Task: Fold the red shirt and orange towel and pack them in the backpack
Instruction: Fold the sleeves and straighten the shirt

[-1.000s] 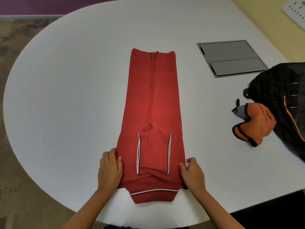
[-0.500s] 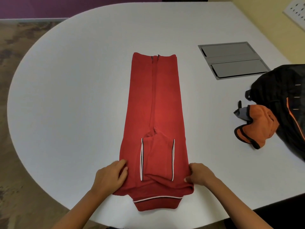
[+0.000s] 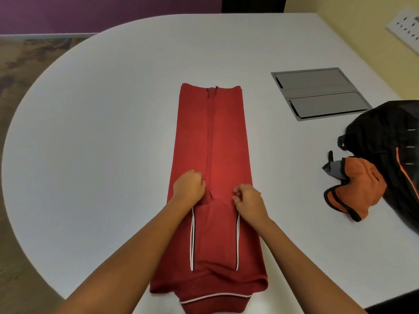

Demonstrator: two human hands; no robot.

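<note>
Red shirt (image 3: 223, 141) lies before me, folded into long strip; crumpled orange towel (image 3: 353, 191) touches black backpack (image 3: 385, 137) at right.

White table (image 3: 95, 137) bearing shirt (image 3: 224, 141), towel (image 3: 356, 189), backpack (image 3: 390, 141).

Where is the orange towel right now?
The crumpled orange towel lies on the white table's right side, against the black backpack, right of the red shirt.

White bench (image 3: 113, 109), rounded along its left and far edges. Grey hinged cable-access panel (image 3: 317, 94) recessed flush near the bench's right edge. Purple wall (image 3: 102, 12) behind; pale yellow wall (image 3: 340, 5) at right carrying a white socket plate (image 3: 405, 28). Mottled brown floor (image 3: 18, 64) at left. Lighting even, soft.
</note>
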